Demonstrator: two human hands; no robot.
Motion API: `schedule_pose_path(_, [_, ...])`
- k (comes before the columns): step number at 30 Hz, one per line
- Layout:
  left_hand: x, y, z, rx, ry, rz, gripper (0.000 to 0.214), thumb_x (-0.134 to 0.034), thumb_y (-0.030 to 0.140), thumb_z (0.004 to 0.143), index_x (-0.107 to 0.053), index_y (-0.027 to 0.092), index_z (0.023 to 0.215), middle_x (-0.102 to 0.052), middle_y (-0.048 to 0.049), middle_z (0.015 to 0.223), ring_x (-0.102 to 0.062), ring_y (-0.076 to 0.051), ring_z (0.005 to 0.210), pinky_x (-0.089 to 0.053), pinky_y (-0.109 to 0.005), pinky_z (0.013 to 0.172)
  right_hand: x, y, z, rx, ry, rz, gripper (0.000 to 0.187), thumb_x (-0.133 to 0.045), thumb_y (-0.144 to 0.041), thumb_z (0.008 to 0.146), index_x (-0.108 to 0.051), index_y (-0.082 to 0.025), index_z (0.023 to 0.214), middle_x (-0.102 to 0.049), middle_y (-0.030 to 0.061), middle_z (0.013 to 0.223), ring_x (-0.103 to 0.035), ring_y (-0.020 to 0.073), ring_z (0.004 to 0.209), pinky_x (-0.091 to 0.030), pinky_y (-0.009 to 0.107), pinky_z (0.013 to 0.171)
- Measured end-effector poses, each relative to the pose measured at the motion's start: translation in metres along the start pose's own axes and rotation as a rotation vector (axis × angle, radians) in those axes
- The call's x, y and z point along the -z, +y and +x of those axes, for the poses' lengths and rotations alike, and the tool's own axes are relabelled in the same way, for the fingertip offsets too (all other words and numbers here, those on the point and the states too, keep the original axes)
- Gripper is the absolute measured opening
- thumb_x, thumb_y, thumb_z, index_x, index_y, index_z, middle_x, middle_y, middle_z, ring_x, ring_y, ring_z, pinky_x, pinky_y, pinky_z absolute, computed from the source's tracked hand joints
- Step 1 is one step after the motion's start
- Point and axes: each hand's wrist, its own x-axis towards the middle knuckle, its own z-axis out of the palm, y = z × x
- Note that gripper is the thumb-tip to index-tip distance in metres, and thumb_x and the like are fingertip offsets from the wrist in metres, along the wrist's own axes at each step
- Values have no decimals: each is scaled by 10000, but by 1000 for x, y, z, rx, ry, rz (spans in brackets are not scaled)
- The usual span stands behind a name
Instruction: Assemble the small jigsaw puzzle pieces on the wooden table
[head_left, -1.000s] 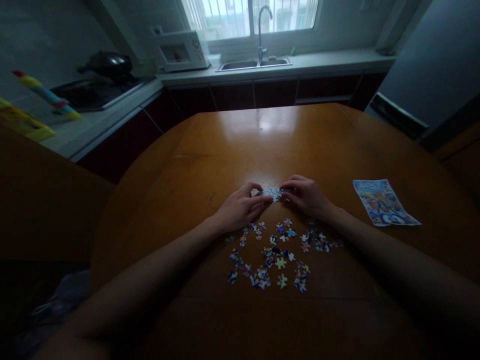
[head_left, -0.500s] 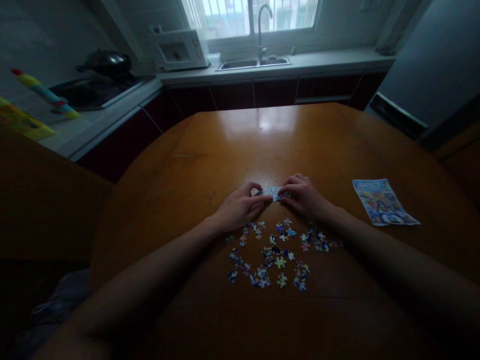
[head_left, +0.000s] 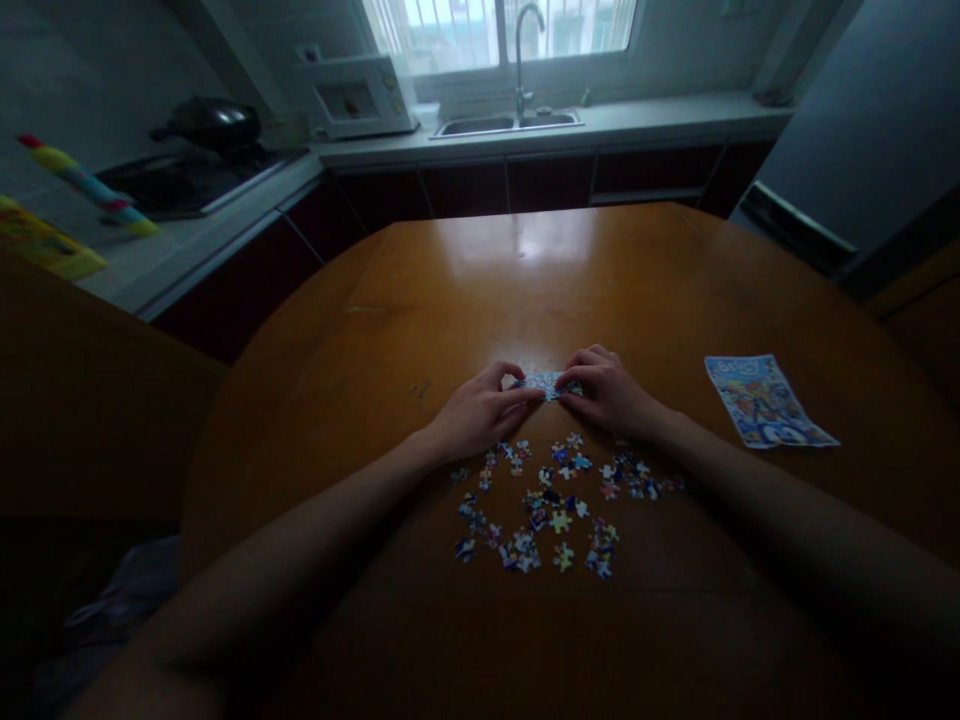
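Observation:
A joined strip of light-blue jigsaw puzzle pieces [head_left: 541, 382] lies on the wooden table [head_left: 480, 290]. My left hand [head_left: 484, 408] is closed on the strip's left end, thumb and fingers at its edges. At its right end my right hand [head_left: 604, 388] grips it the same way; fingers cover parts of both ends. Nearer to me, loose jigsaw pieces [head_left: 559, 521] are scattered in small clusters, mixed in colour. Some of them lie close to my right wrist.
To the right lies a colourful printed picture sheet [head_left: 769, 402]. Beyond the table are a counter with a sink [head_left: 480, 126], a microwave [head_left: 364, 98] and a pot [head_left: 217, 124] on the stove. A fridge [head_left: 870, 130] stands at the right.
The view has shifted very slightly. Both hands keep their hold on the strip, and the loose pieces lie as before.

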Motion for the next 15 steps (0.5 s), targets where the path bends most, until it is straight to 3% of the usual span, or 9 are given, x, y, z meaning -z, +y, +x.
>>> schedule_pose_path(11, [-1, 0, 1, 0, 3, 3, 293, -532, 369, 1033, -681, 324, 1282, -541, -103, 1275, -601, -174, 983, -553, -375, 906, 4, 0, 0, -15, 72, 15, 120, -698, -224, 832, -765, -245, 929, -694, 65, 912, -585, 265, 942, -418, 435, 865])
schedule_pose_path(15, [-1, -1, 1, -2, 0, 1, 297, -529, 376, 1034, -679, 325, 1286, -538, -100, 1282, -601, -160, 949, -551, -368, 903, 6, 4, -1, 3, 111, 2, 202, -619, -125, 833, -779, -248, 821, -681, 59, 894, -573, 251, 932, -404, 436, 869])
